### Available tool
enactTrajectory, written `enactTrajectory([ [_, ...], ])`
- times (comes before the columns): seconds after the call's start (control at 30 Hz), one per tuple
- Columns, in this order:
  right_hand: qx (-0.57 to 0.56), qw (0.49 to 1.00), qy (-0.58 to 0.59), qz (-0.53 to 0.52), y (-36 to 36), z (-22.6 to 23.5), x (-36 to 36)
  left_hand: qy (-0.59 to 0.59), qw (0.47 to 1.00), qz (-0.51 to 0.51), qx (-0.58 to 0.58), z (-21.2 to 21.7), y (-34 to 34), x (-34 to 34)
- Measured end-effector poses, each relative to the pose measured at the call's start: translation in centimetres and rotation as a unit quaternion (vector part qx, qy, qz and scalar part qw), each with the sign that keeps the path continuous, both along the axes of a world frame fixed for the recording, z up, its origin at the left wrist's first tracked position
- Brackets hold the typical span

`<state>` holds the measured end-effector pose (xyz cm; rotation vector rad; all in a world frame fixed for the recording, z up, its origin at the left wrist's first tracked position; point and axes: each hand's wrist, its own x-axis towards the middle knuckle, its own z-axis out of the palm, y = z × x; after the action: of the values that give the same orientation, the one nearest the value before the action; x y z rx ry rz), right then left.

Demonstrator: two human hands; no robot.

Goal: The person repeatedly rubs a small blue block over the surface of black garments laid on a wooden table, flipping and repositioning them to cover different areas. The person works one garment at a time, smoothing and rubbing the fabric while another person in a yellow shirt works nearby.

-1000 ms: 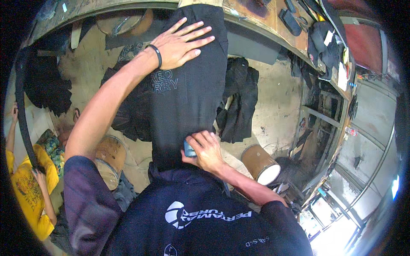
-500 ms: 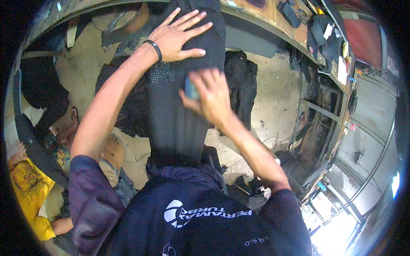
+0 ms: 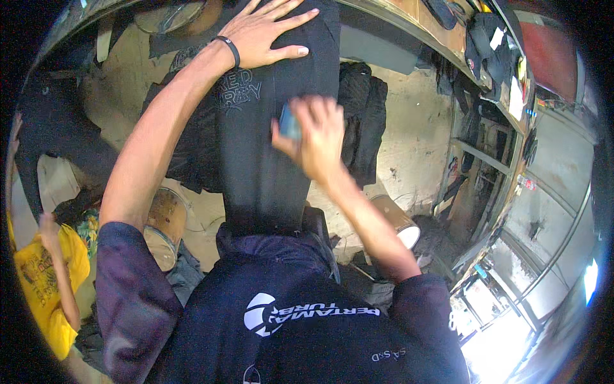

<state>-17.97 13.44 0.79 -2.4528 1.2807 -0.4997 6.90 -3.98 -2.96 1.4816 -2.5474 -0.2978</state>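
A long black garment [image 3: 259, 166] with outlined lettering lies stretched flat in front of me, running from my waist to the far edge. My left hand [image 3: 262, 40] rests on its far part, palm down with fingers spread, a dark band on the wrist. Nearer to me, my right hand [image 3: 318, 137] grips a small blue block [image 3: 290, 123] against the cloth. Motion blurs the right fingers slightly, and the block's exact kind cannot be made out. What supports the garment is hidden beneath it.
More dark garments [image 3: 364, 121] hang or lie below on both sides. A wooden shelf edge [image 3: 409, 32] holding dark items curves along the far right. Cylindrical containers [image 3: 167, 221] stand low at left and right. At far left sits a person in yellow [image 3: 54, 275].
The whole view has shifted, so the garment's lettering and my left hand appear higher. My right hand has slid slightly toward me along the cloth with the block. The person in yellow has moved an arm.
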Motion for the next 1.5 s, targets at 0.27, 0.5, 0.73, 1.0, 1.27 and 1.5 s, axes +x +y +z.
enactTrajectory([
  [0.27, 0.04, 0.999, 0.002, 0.032, 2.3, 0.7, 1.3, 0.02, 1.0, 0.007, -0.016, -0.1, 0.4, 0.3],
  [0.5, 0.118, 0.989, 0.006, 0.092, 7.4, 0.7, 0.7, 0.02, 0.999, 0.003, -0.027, -1.1, 0.0, 0.5],
  [0.73, 0.064, 0.992, -0.089, 0.064, 1.1, 1.9, 1.8, -0.011, 0.991, 0.074, -0.109, 3.0, 5.2, 0.3],
  [1.0, 0.006, 0.989, -0.084, 0.118, -0.7, 1.5, -1.9, 0.007, 0.998, -0.022, -0.055, 0.4, 7.9, -0.6],
  [1.27, -0.037, 0.998, -0.035, 0.038, -5.9, -0.1, 1.1, -0.026, 0.995, -0.092, -0.017, 0.4, 1.7, -0.4],
  [1.5, 0.103, 0.987, -0.02, 0.124, 2.7, 1.0, -1.4, -0.01, 0.996, -0.069, -0.055, -0.6, 1.6, -0.7],
])
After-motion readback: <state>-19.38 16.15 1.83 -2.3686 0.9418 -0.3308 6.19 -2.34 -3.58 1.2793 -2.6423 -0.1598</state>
